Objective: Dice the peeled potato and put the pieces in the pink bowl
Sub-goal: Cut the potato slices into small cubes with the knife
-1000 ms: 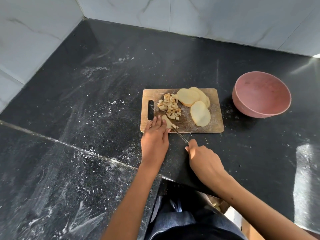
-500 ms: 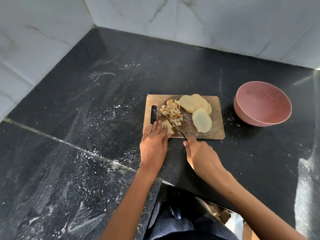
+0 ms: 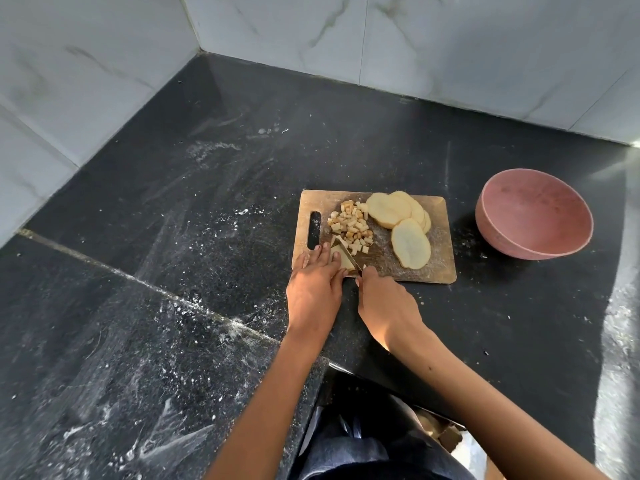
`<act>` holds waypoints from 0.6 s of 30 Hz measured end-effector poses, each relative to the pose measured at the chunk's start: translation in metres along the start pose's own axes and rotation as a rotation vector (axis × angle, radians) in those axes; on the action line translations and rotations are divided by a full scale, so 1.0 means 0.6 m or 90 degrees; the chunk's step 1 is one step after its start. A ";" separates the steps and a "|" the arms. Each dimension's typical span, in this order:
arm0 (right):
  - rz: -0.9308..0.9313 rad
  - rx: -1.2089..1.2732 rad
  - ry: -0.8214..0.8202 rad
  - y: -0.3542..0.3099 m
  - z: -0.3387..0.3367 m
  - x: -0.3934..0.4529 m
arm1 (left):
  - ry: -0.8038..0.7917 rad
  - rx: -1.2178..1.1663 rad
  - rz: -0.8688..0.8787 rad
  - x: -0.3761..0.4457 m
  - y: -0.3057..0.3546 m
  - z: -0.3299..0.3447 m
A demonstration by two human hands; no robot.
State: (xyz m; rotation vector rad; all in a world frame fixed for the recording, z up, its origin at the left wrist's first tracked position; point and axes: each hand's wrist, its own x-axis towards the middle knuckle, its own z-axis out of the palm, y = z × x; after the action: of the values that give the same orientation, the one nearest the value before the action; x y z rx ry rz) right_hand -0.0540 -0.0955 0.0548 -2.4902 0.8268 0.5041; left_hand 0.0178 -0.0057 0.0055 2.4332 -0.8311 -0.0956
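A wooden cutting board (image 3: 436,261) lies on the black counter. On it are a pile of diced potato (image 3: 350,226), several round potato slices (image 3: 398,216) and a slice piece (image 3: 341,259) at the near left corner. My left hand (image 3: 315,289) presses straight fingers on that piece. My right hand (image 3: 384,303) grips a knife (image 3: 349,258) whose blade lies across the piece, beside my left fingertips. The pink bowl (image 3: 540,237) stands right of the board, apart from both hands; I see nothing in it.
White marble-tiled walls close the counter at the back and left, meeting in a corner. The black counter (image 3: 207,237) is dusted with white specks. Its near edge runs under my forearms.
My right hand has moved the knife forward along the potato piece, closer to my left fingers. The camera view has shifted, so the board sits lower in the frame. My left hand stays put.
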 end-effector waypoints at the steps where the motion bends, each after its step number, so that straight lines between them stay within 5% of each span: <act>1: 0.005 -0.011 -0.009 0.003 0.001 -0.002 | 0.001 -0.001 -0.002 0.001 0.000 -0.001; 18: 0.028 0.073 0.032 0.025 -0.015 -0.018 | 0.006 0.013 0.003 0.000 0.001 0.006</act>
State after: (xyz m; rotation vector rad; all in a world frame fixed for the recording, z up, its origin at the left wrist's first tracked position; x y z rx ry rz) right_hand -0.0697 -0.1061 0.0626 -2.3936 0.9053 0.3991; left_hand 0.0168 -0.0076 0.0030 2.4494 -0.8377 -0.0747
